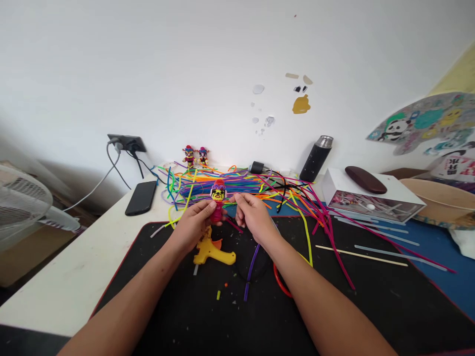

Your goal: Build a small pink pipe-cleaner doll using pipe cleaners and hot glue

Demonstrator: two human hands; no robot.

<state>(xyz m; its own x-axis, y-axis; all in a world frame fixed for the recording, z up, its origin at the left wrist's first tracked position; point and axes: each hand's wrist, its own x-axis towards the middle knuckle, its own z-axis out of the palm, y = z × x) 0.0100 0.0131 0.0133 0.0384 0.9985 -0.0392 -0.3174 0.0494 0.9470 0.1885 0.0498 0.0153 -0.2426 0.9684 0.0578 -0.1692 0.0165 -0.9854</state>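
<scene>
A small figurine (217, 197) with a red and purple hat, a yellow face with black marks and a magenta body stands upright in my left hand (198, 222). Thumb and fingers are closed round its body. Just to its right, my right hand (252, 212) is closed in a pinch near the figurine's side; whatever lies between its fingertips is too small to make out. Below my left hand a yellow glue gun (215, 253) lies on the black mat (193, 316). A purple strip (252, 272) lies to the right of it.
Many coloured strips (230, 184) are heaped along the wall, with two finished figurines (189, 157) behind. A phone (141, 198) lies left; a black flask (316, 159), a white box (371, 198) and a wooden stick (361, 255) are at right. A fan (29, 205) stands far left.
</scene>
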